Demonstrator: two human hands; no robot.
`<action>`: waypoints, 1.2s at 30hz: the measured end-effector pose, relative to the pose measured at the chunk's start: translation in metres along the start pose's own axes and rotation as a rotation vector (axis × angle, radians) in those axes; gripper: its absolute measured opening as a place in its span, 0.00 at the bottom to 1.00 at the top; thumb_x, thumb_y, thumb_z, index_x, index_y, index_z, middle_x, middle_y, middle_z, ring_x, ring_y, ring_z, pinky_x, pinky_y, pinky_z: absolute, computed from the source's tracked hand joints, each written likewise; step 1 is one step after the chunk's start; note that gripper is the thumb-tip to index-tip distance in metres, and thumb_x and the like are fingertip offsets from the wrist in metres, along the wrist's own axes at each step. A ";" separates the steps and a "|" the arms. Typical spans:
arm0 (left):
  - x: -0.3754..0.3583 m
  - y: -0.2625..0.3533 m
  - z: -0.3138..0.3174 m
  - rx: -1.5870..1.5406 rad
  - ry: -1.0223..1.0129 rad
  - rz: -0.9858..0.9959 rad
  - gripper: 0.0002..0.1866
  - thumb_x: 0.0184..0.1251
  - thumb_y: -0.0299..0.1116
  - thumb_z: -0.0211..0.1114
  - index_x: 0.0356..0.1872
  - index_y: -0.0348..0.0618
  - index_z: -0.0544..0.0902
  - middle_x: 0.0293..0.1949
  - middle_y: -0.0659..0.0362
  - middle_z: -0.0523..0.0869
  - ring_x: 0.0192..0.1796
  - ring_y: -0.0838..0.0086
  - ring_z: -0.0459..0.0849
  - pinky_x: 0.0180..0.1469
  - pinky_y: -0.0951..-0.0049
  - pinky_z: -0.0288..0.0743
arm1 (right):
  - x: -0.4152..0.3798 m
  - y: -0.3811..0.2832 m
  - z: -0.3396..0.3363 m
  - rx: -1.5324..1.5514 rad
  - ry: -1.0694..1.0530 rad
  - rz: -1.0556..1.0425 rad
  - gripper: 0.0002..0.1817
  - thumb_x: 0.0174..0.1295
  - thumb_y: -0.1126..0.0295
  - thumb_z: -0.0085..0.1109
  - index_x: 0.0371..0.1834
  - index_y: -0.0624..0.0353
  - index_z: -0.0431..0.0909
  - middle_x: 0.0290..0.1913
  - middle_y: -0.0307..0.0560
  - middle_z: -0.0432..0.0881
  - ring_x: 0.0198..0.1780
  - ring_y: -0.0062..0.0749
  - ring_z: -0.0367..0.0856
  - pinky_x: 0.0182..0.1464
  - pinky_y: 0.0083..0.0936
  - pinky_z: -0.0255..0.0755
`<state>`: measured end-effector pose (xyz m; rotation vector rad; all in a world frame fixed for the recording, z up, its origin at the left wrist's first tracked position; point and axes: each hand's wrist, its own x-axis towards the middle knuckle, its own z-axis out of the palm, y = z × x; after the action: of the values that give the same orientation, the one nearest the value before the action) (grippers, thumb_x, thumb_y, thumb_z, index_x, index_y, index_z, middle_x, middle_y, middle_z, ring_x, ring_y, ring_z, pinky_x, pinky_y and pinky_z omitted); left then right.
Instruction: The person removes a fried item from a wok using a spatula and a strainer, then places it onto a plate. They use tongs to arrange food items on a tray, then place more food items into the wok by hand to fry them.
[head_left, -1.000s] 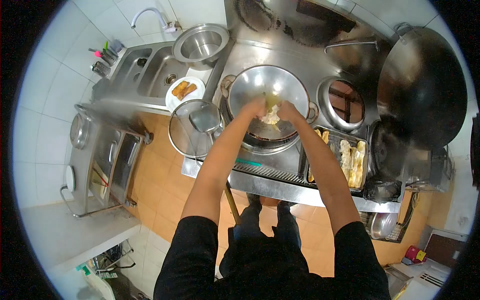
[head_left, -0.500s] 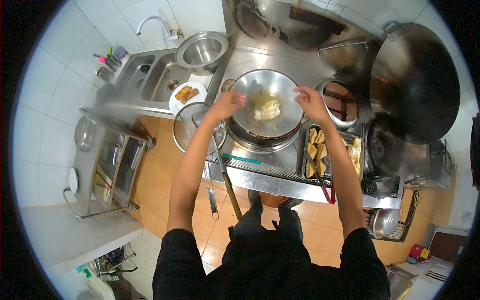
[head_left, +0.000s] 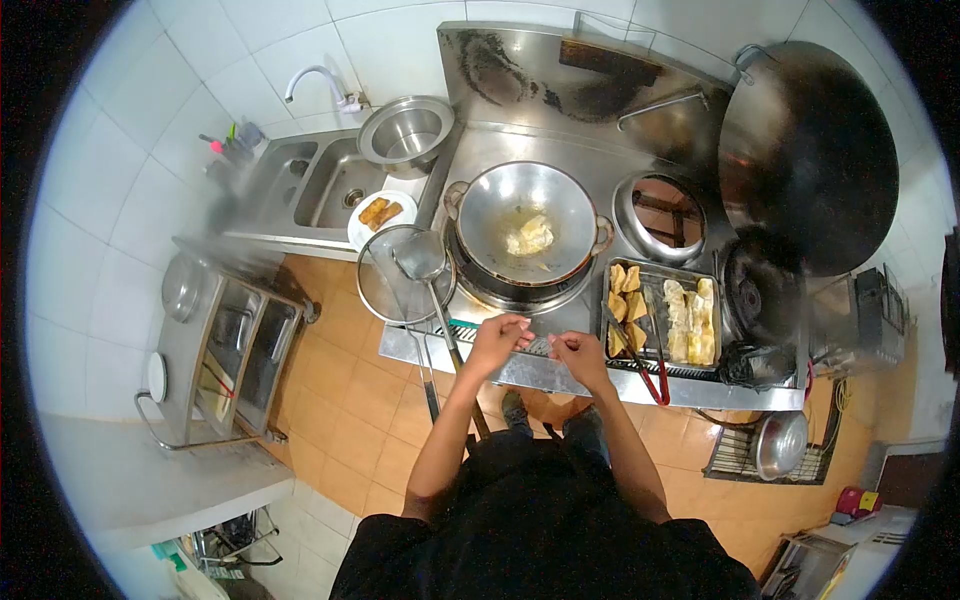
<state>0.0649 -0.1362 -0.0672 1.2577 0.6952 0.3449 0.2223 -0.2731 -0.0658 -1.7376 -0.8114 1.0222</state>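
At the front edge of the steel counter (head_left: 520,372), both hands are held close together, just above the dark grate. The left hand (head_left: 497,338) is loosely curled, and nothing can be seen inside it. The right hand (head_left: 573,350) is loosely curled too, and it looks empty, but the fingers are too small for this to be told for sure. The two hands are near each other, and it cannot be told if they touch.

Behind the hands, a shiny wok (head_left: 528,222) is set on the burner. A pale lump of food (head_left: 529,237) lies in the middle of the wok, in what looks like a little oil. No hand is near it.

To the right of the wok, a tray (head_left: 617,338) is filled with pale food pieces. Red-handled tongs (head_left: 652,372) are laid over the tray's front edge. To the left of the wok, a round wire skimmer (head_left: 401,274) and a ladle (head_left: 422,258) are rested by the burner. A white plate (head_left: 362,228) with browned pieces is seen by the sink (head_left: 330,185).

It is judged that one lump has been put in to cook, and many pieces in the tray are not yet cooked. A few pieces seem to be done.
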 end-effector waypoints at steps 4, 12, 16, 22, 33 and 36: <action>0.004 -0.016 0.034 0.072 0.105 0.070 0.16 0.74 0.32 0.56 0.55 0.29 0.77 0.42 0.51 0.87 0.42 0.73 0.85 0.44 0.76 0.77 | -0.002 0.001 0.018 -0.020 0.142 -0.236 0.16 0.68 0.64 0.57 0.50 0.67 0.79 0.37 0.49 0.87 0.39 0.35 0.86 0.42 0.28 0.77; 0.002 -0.012 0.069 -0.075 0.046 0.024 0.37 0.77 0.57 0.42 0.72 0.33 0.60 0.70 0.47 0.66 0.71 0.64 0.65 0.71 0.68 0.57 | -0.011 0.001 0.027 0.156 0.112 -0.140 0.29 0.76 0.54 0.38 0.72 0.64 0.58 0.71 0.57 0.63 0.72 0.42 0.61 0.71 0.32 0.54; 0.006 -0.010 0.103 -0.083 0.061 0.026 0.40 0.77 0.61 0.33 0.75 0.35 0.50 0.76 0.47 0.51 0.78 0.61 0.49 0.76 0.66 0.42 | -0.003 0.010 0.027 0.245 0.022 -0.036 0.38 0.75 0.42 0.22 0.79 0.59 0.41 0.80 0.50 0.43 0.80 0.38 0.39 0.78 0.31 0.34; -0.002 0.006 0.126 0.045 -0.029 0.068 0.43 0.76 0.63 0.28 0.76 0.35 0.37 0.78 0.48 0.37 0.80 0.61 0.34 0.78 0.64 0.31 | -0.004 -0.013 0.003 0.397 -0.006 0.020 0.42 0.72 0.37 0.17 0.79 0.57 0.37 0.80 0.48 0.38 0.80 0.38 0.33 0.78 0.33 0.29; -0.003 0.025 0.154 -0.046 -0.377 0.055 0.45 0.73 0.67 0.30 0.77 0.40 0.43 0.78 0.52 0.43 0.79 0.62 0.39 0.77 0.62 0.38 | 0.013 0.039 -0.049 0.434 0.049 0.064 0.43 0.72 0.37 0.15 0.78 0.62 0.43 0.77 0.57 0.50 0.79 0.43 0.44 0.77 0.33 0.34; -0.008 0.029 0.152 -0.101 -0.375 -0.016 0.45 0.72 0.66 0.41 0.77 0.42 0.44 0.77 0.50 0.50 0.77 0.57 0.51 0.74 0.58 0.52 | -0.004 0.020 -0.098 0.353 0.197 -0.055 0.48 0.69 0.32 0.16 0.77 0.65 0.45 0.79 0.53 0.48 0.79 0.40 0.42 0.77 0.32 0.32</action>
<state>0.1614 -0.2462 -0.0154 1.1776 0.3617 0.1226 0.3099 -0.3205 -0.0617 -1.4763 -0.5158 0.8808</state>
